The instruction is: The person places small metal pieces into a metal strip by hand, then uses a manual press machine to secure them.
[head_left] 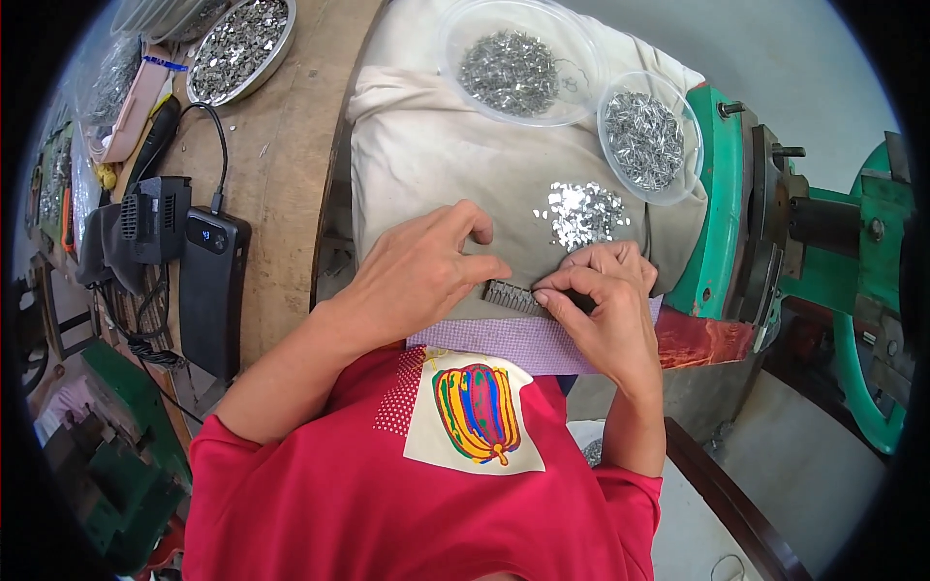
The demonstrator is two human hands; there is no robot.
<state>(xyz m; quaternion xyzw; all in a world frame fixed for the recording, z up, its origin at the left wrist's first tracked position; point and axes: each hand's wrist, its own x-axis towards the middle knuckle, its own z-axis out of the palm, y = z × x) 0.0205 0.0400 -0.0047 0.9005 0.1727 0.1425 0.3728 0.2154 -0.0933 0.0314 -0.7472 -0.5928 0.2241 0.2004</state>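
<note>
A small grey metal piece with a row of ridges or slots (513, 296) lies on the beige cloth in front of me. My left hand (436, 254) is beside its left end, one finger reaching to its upper edge, the others bent and apart; I see nothing held in it. My right hand (605, 290) is at the piece's right end, thumb and forefinger pinched together. What they pinch, if anything, is too small to make out. Just beyond the right hand lies a loose pile of shiny silver flakes (584, 213).
Clear round tubs of small metal parts, a larger one (455, 44) and a smaller one (694, 174), stand on the cloth (407, 155). Green machinery (717, 213) borders the right. On the wooden table (281, 145) at left are a black power bank (211, 300) and a bowl of metal bits (287, 44).
</note>
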